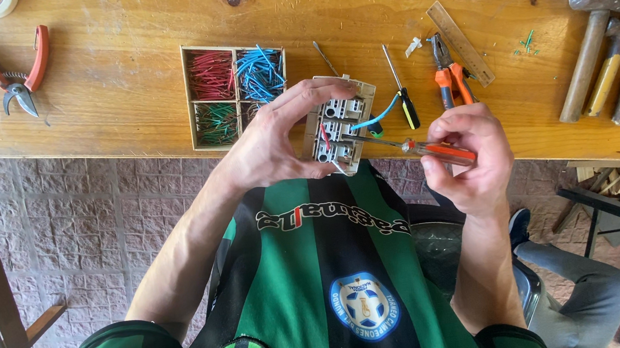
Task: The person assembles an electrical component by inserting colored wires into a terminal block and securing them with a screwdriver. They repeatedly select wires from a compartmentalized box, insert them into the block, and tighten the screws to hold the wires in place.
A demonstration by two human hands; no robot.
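My left hand grips a grey switch module by its sides, back facing up, with red, white and blue wires in its terminals. My right hand holds a screwdriver with a clear red and orange handle. Its metal shaft points left, and the tip rests on a terminal of the module. A blue wire curves out from the module to the right. Both hands hover over the front edge of the wooden workbench, above my green and black shirt.
A divided wooden box of red, blue and green wire pieces stands left of the module. Red pruning shears lie at far left. A black and yellow screwdriver, orange pliers, a ruler and hammers lie to the right.
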